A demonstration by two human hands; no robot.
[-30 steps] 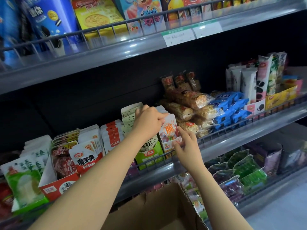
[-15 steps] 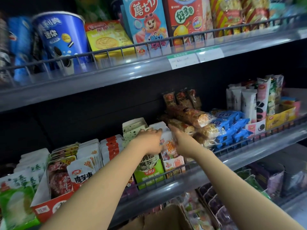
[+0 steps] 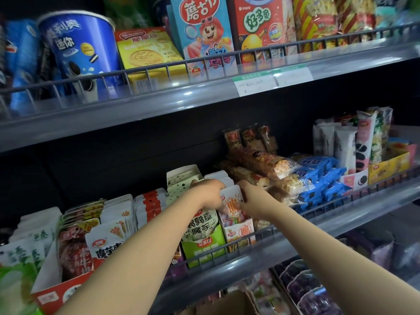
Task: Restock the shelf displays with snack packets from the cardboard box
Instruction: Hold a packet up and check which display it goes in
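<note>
White snack packets [image 3: 231,201] with orange print stand upright in a row inside a small display carton [image 3: 241,233] on the middle shelf [image 3: 318,226], and both bare hands meet at that row. The left hand [image 3: 208,193] comes from the lower left, fingers curled over the top left edge of the front packets, pressing on them from that side. The right hand [image 3: 254,198] reaches in from the lower right, fingers bent around the right edge of the same packets, so the row is pinched between the two hands. Neither hand is flat open; both are partly closed on the packets.

Just left of this row stands a green carton [image 3: 204,248] of packets with green and white print, partly covered by the left wrist. Blue wrapped snacks [image 3: 318,178] lie piled to the right. A wire rail [image 3: 261,237] runs along the shelf front and cuts across the lower part of the cartons.

At the bottom edge, only a brown corner of the cardboard box [image 3: 227,303] shows, below the shelf; its contents are out of view. The fingertips of both hands are hidden behind the packets.
</note>
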